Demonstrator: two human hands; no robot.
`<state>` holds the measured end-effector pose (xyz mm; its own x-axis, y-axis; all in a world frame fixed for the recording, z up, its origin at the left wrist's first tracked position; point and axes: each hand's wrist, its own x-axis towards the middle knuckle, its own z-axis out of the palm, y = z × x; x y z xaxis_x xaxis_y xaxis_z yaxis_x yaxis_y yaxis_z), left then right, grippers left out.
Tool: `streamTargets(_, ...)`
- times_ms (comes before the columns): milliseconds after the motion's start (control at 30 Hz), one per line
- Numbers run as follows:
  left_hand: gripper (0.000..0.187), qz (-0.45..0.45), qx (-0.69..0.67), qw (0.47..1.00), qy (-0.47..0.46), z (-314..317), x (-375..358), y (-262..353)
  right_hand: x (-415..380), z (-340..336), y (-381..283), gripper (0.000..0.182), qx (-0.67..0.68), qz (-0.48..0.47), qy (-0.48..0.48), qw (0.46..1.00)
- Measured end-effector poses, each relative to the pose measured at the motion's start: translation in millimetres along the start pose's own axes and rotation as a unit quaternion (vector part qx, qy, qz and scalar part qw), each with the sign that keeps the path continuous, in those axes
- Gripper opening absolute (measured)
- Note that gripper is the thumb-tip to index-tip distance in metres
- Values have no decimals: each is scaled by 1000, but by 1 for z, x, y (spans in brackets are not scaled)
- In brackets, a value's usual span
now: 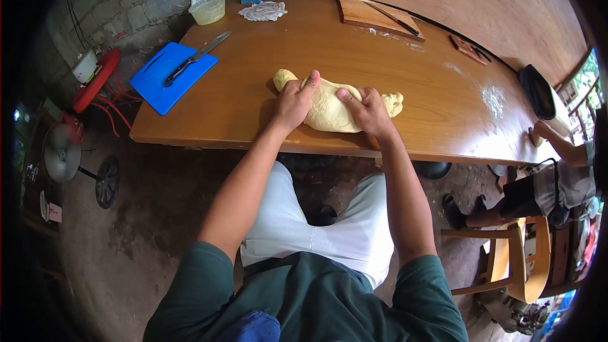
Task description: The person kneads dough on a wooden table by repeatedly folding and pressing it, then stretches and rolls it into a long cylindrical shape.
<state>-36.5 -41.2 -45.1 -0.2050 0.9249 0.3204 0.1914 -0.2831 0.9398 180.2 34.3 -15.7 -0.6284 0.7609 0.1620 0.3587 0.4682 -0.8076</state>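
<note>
A pale yellow lump of dough (332,109) lies near the front edge of the brown wooden table (247,101). My left hand (296,102) grips its left part, thumb on top and fingers curled around the side. On the right part, my right hand (368,111) holds it the same way, thumb pressed into the dough. Knobs of dough bulge out past both hands. The fingertips are partly hidden behind the hands and dough.
At the left, a knife (196,58) lies across a blue cutting board (166,88). Behind stand a tub (208,11) with a whisk, a crumpled cloth (263,11) and a wooden board (380,19). White flour (494,100) dusts the right side. Another person's hand (546,130) is at the right end.
</note>
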Motion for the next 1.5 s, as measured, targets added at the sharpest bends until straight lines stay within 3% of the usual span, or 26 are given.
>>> streamTargets(67,64,-21,-22,1000,7,0,1,0,-1,2,-4,50,191,10,-12,981)
streamTargets(233,62,-28,-38,999,20,8,3,-1,3,4,3,51,221,18,-50,974)
streamTargets(300,63,-22,-64,997,39,14,2,6,0,15,0,55,146,-189,114,964)
streamTargets(400,63,-24,-100,994,34,12,2,5,-6,13,-2,60,23,-138,40,989)
streamTargets(433,63,-32,-109,994,8,10,2,4,-7,11,1,54,83,-70,-7,994)
streamTargets(467,63,-33,-109,993,8,8,2,2,-8,12,4,54,84,-69,-7,994)
streamTargets(533,55,47,-43,997,-45,6,2,4,-9,12,7,45,116,-22,-2,993)
streamTargets(633,50,36,-21,997,-58,15,-6,18,-10,16,5,39,198,-62,60,976)
streamTargets(733,48,61,-11,997,-37,16,-5,16,-10,16,6,38,222,-43,57,972)
streamTargets(933,35,12,23,997,-71,8,-7,16,-9,17,11,39,271,-40,64,960)
streamTargets(1067,36,24,36,999,-24,12,-11,29,-9,18,16,42,225,-49,84,970)
streamTargets(1133,38,28,60,998,-17,8,-7,21,-11,16,9,47,107,-100,110,983)
streamTargets(1200,41,32,83,996,-10,8,-6,13,-13,16,5,47,92,-97,98,986)
streamTargets(1267,46,37,27,999,-3,9,-6,7,-13,17,2,46,62,-88,76,991)
streamTargets(1333,46,23,3,1000,-20,8,-5,7,-15,19,-2,41,71,-108,86,988)
streamTargets(1433,44,26,-12,999,-42,11,-7,10,-17,18,-3,37,74,-42,89,992)
streamTargets(1500,42,46,-6,998,-50,17,-10,17,-15,22,4,36,137,-85,139,977)
